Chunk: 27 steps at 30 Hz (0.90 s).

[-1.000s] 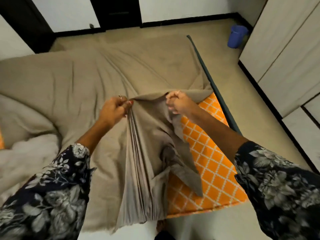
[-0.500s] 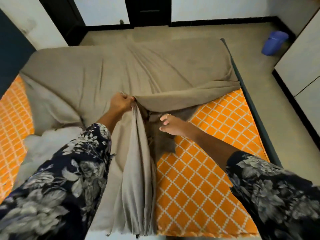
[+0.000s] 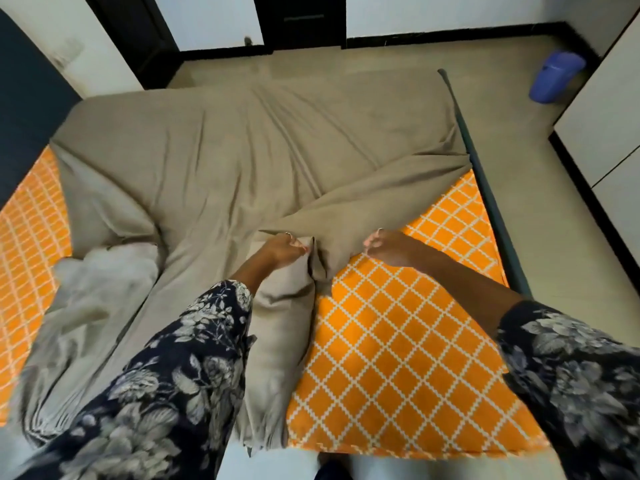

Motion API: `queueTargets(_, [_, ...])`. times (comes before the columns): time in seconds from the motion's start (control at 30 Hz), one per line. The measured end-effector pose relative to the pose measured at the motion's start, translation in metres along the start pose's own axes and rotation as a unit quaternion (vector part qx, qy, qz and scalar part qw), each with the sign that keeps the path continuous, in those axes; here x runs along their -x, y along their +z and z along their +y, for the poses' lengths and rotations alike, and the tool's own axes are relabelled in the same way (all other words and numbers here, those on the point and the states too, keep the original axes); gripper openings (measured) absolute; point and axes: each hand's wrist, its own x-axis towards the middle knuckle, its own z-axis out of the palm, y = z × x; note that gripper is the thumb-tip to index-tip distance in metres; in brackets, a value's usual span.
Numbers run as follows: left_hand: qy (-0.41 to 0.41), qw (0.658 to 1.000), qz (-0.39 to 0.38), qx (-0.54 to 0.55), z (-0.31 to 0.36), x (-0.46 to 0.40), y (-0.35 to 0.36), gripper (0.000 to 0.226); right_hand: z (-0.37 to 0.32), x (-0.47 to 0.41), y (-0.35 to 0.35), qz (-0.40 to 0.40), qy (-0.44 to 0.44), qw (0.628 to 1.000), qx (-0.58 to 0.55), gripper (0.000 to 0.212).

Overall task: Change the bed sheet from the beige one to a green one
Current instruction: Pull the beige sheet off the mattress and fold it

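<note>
Mattress [image 3: 398,358] is my landmark, its orange lattice bare at the left edge and across the near right corner. Left of that bare corner, the beige sheet [image 3: 225,161] still covers the mattress's middle and far end, with a paler cloth [image 3: 100,292] bunched on it to my left. My left hand [image 3: 282,249] clenches a gathered fold of sheet over the mattress's middle. Just right of it, my right hand [image 3: 388,247] has come back to the sheet's edge and pinches it, fingers curled; half a second ago it lay open on the mattress. More orange shows now than a second ago, so the stripping is advancing. No green sheet is in view; that step is yet to come.
</note>
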Motion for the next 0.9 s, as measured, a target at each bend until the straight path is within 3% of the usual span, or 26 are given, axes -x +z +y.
queueTargets(0.1, [0.021, 0.999, -0.008, -0.037, 0.042, 0.018, 0.03, 0.019, 0.048, 0.041, -0.034, 0.022, -0.009, 0.999, 0.028, 0.014])
queueTargets(0.17, [0.025, 0.999, 0.0, -0.04, 0.075, 0.032, 0.052, 0.031, 0.081, 0.068, -0.061, 0.032, -0.021, 0.999, 0.028, 0.019])
queueTargets(0.27, [0.062, 0.997, 0.015, -0.039, 0.136, 0.057, 0.101, 0.033, 0.134, 0.12, -0.102, 0.053, -0.045, 0.997, 0.028, 0.01])
queueTargets(0.37, [0.092, 0.995, 0.02, -0.042, 0.202, 0.079, 0.16, 0.04, 0.192, 0.161, -0.136, 0.085, -0.066, 0.994, 0.023, 0.024])
queueTargets(0.47, [0.1, 0.992, -0.012, -0.078, 0.262, 0.092, 0.218, 0.023, 0.246, 0.194, -0.169, 0.086, -0.073, 0.992, 0.048, 0.033])
queueTargets(0.53, [0.117, 0.988, -0.024, -0.101, 0.286, 0.087, 0.251, 0.026, 0.278, 0.206, -0.19, 0.089, -0.071, 0.991, 0.071, 0.035])
queueTargets(0.7, [0.124, 0.98, -0.026, -0.154, 0.319, 0.052, 0.277, 0.039, 0.334, 0.204, -0.22, 0.115, -0.055, 0.989, 0.071, 0.036])
queueTargets(0.9, [0.102, 0.986, 0.004, -0.131, 0.361, -0.014, 0.312, 0.044, 0.374, 0.148, -0.254, 0.089, -0.059, 0.989, 0.098, 0.04])
